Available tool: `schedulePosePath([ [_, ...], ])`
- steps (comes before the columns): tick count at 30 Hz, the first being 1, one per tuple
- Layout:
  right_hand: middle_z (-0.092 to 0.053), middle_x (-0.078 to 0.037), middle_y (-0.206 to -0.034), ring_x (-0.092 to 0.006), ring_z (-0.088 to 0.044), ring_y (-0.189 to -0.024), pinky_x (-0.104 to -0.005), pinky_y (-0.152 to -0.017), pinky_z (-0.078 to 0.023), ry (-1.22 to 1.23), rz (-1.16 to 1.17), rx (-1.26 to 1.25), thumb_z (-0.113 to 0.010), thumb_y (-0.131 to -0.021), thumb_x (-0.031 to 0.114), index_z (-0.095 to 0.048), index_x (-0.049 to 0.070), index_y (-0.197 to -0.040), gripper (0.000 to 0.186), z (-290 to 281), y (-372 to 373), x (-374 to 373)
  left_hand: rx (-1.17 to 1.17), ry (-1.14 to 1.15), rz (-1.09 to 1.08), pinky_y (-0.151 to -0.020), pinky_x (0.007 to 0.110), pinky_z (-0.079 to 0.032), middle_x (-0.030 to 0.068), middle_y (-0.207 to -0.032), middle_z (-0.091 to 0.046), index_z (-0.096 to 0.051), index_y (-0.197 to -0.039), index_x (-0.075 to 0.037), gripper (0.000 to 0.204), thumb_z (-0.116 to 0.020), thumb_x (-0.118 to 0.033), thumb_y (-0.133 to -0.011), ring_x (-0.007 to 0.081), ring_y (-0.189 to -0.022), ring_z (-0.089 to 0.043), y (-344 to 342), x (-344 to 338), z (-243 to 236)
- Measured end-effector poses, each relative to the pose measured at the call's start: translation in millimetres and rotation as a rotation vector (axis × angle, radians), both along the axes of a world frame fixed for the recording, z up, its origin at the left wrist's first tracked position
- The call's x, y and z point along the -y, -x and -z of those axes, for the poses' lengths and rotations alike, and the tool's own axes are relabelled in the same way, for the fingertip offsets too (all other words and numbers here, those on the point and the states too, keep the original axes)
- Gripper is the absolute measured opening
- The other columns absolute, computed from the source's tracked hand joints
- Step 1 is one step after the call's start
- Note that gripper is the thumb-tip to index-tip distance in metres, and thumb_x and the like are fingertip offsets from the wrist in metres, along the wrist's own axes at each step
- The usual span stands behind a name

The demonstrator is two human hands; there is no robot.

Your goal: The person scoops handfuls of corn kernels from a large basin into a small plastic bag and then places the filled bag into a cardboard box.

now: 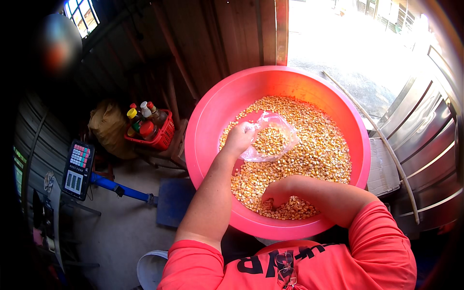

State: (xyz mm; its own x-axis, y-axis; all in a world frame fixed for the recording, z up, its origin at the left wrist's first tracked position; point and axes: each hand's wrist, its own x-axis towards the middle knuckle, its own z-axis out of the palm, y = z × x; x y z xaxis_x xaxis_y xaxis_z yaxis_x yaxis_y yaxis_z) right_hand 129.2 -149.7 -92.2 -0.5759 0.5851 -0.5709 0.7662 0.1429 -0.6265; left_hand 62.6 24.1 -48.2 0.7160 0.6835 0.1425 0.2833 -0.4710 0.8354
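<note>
A wide pink plastic tub [205,116] holds a deep spread of yellow dried corn kernels [324,150]. My left hand [240,138] pinches the rim of a clear plastic bag [292,137] over the tub's middle. Through the bag's mouth I see corn kernels inside it. Nearer to me, my right hand [278,193] is bent down into the corn, its fingers curled around kernels. Its fingertips are partly buried, so how many kernels it grips is hidden.
A blue platform scale [175,203] with a keypad display [77,169] stands left of the tub. Behind it, a red basket [166,130] of bottles sits on a stool. A white bucket [151,270] is close at lower left; a long stick [382,135] leans at right.
</note>
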Motion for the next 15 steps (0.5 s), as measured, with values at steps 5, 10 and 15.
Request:
schedulePosePath([
  [5, -0.060, -0.005, -0.071, -0.0140, -0.055, -0.055, -0.0285, -0.045, -0.045, 0.210, 0.222, -0.048, -0.061, -0.071, 0.012, -0.059, 0.007, -0.091, 0.020, -34.3, -9.1, -3.0, 0.046, 0.022, 0.002, -0.063, 0.033, -0.045, 0.0139, -0.072, -0.061, -0.060, -0.083, 0.000, 0.018, -0.056, -0.017, -0.080, 0.0216, -0.068, -0.060, 3.2, 1.5, -1.1],
  [10, -0.060, -0.003, -0.070, -0.0094, -0.048, -0.048, -0.0246, -0.041, -0.039, 0.265, 0.607, -0.408, -0.061, -0.077, 0.011, -0.056, 0.009, -0.088, 0.012, -48.1, -43.1, -6.6, 0.058, 0.017, 0.002, -0.062, 0.033, -0.045, 0.0136, -0.071, -0.061, -0.060, -0.082, 0.000, 0.018, -0.056, -0.018, -0.079, 0.0213, -0.067, -0.059, 1.6, -0.2, 2.2],
  [15, -0.060, -0.006, -0.079, -0.0120, -0.055, -0.057, -0.0256, -0.049, -0.047, 0.187, 1.138, -0.878, -0.057, -0.084, 0.009, -0.055, 0.009, -0.093, 0.009, -53.1, -73.0, -12.2, 0.014, 0.032, 0.010, -0.063, 0.027, -0.044, 0.0065, -0.073, -0.062, -0.061, -0.084, 0.000, 0.018, -0.058, -0.017, -0.080, 0.0107, -0.068, -0.056, 0.5, -3.8, 4.9],
])
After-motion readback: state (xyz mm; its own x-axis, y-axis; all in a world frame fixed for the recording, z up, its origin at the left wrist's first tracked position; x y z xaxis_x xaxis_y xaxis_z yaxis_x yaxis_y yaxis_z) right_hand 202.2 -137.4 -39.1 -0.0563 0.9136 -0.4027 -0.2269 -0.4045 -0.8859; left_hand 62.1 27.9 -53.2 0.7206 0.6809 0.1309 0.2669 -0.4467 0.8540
